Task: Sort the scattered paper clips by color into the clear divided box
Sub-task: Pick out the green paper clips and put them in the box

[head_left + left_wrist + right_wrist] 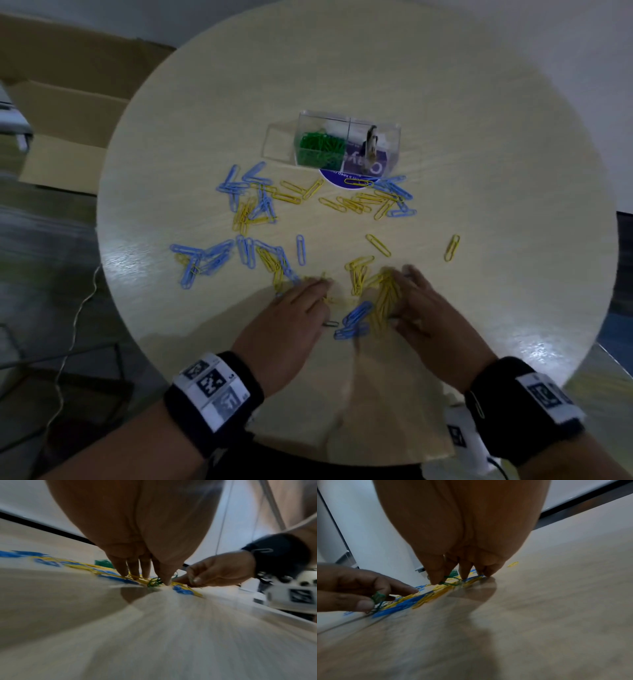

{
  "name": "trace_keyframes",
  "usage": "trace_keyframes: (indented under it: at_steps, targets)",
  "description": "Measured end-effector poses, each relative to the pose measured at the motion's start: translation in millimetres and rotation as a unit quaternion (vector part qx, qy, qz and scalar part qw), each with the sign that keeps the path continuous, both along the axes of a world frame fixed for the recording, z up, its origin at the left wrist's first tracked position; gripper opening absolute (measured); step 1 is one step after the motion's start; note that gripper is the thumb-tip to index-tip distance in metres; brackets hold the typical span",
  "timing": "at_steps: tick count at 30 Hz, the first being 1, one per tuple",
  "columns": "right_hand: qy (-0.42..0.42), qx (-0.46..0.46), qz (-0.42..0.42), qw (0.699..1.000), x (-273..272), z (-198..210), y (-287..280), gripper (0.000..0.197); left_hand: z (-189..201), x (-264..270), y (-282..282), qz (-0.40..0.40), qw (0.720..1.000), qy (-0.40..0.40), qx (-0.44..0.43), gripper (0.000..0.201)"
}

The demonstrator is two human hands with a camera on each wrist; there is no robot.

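Blue paper clips [212,255] and yellow paper clips [359,202] lie scattered over the round table [479,171]. The clear divided box [349,120] stands at the table's middle, with green clips [320,149] in its left compartment. My left hand [322,291] is down on the clips near the front edge; in the right wrist view its thumb and forefinger pinch green clips [378,597]. My right hand [400,291] rests on a yellow pile [383,298], and its thumb and fingers pinch a green clip [452,581]. A few blue clips [356,315] lie between the hands.
A dark metal clip [371,142] stands in the box's right compartment, and a purple round label [346,178] lies under the box. An open cardboard carton [68,113] sits on the floor at the left, near a thin cable [75,325].
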State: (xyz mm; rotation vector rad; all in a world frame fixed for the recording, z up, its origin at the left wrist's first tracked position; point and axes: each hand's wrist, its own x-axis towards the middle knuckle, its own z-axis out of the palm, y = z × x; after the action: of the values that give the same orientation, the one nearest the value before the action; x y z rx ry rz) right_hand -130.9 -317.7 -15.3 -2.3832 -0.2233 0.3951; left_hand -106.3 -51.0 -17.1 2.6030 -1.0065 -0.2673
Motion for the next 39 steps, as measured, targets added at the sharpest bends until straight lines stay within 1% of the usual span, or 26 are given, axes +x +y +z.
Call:
trace_keyframes:
  at_steps: [2,4,5,6,7,8,10,11,12,14,17,18,19,20,22,23,24,25,26,27,30,31,33,35,37,39]
  targets:
    - [0.008,0.059,-0.047,0.997,-2,7,-2,0.025,5,10,6,0.026,0.998,0.028,-0.042,0.009]
    - [-0.016,0.086,-0.166,0.982,2,17,-11,0.028,14,16,13,0.085,0.991,0.052,-0.09,0.013]
    - [-0.031,0.079,-0.237,0.968,8,21,-18,0.03,17,17,18,0.121,0.985,0.047,-0.111,0.012]
    - [-0.042,0.059,-0.297,0.952,14,24,-24,0.026,19,18,24,0.161,0.978,0.037,-0.127,0.01]
    - [-0.046,0.026,-0.339,0.939,23,25,-31,0.017,21,18,29,0.207,0.968,0.03,-0.139,0.008]
    - [-0.04,-0.008,-0.363,0.931,33,25,-37,0.009,20,20,36,0.259,0.954,0.028,-0.146,0.007]
    - [-0.01,-0.049,-0.383,0.922,49,22,-43,0.01,14,26,47,0.355,0.921,0.053,-0.152,0.004]
    - [-0.003,-0.058,-0.383,0.922,55,21,-41,0.012,11,28,50,0.387,0.907,0.072,-0.15,0.004]
    - [-0.003,-0.063,-0.372,0.926,60,19,-38,0.012,9,31,50,0.401,0.899,0.089,-0.148,0.004]
    - [0.006,-0.059,-0.339,0.939,68,18,-26,0.011,10,35,44,0.398,0.897,0.126,-0.148,0.004]
    - [0.033,-0.015,-0.29,0.956,67,20,-8,0.003,18,41,30,0.376,0.898,0.164,-0.16,0.004]
    - [0.018,-0.012,-0.278,0.96,63,23,-4,0.002,21,44,32,0.38,0.895,0.16,-0.17,0.004]
    - [-0.009,-0.013,-0.263,0.965,58,26,1,0.002,24,48,39,0.39,0.893,0.137,-0.177,0.005]
    - [-0.035,-0.013,-0.238,0.971,50,30,5,0.004,26,53,50,0.407,0.891,0.096,-0.177,0.005]
    - [-0.049,-0.006,-0.156,0.987,30,33,14,0.011,26,64,81,0.452,0.884,0.014,-0.117,0.004]
    - [-0.048,-0.008,-0.103,0.994,22,31,20,0.013,27,67,96,0.481,0.873,0.003,-0.077,0.003]
    - [-0.041,-0.016,-0.053,0.998,14,27,25,0.013,28,68,108,0.511,0.858,0.019,-0.049,0.004]
    - [-0.035,-0.03,-0.014,0.999,9,23,29,0.011,29,68,113,0.534,0.843,0.055,-0.039,0.006]
    - [-0.035,-0.043,0.007,0.998,8,19,31,0.008,27,67,114,0.543,0.834,0.089,-0.039,0.01]
    - [-0.038,-0.051,0.01,0.998,10,16,34,0.005,25,65,112,0.538,0.834,0.108,-0.049,0.012]
    - [-0.036,-0.058,-0.017,0.998,25,12,43,0.009,17,61,91,0.483,0.863,0.117,-0.095,0.006]
    - [-0.038,-0.052,-0.025,0.998,33,11,47,0.011,16,61,84,0.464,0.871,0.122,-0.105,0.002]
    - [-0.032,-0.023,-0.054,0.998,48,15,52,0.012,15,61,73,0.431,0.884,0.13,-0.122,0.004]
    - [-0.035,0.001,-0.101,0.994,61,23,52,0.01,21,64,68,0.411,0.892,0.112,-0.149,0.006]
    - [-0.053,0.015,-0.169,0.984,74,37,49,0.009,34,76,64,0.392,0.899,0.083,-0.174,0.008]
    - [-0.044,0.05,-0.238,0.969,93,50,46,0.011,47,99,58,0.385,0.897,0.082,-0.201,0.009]
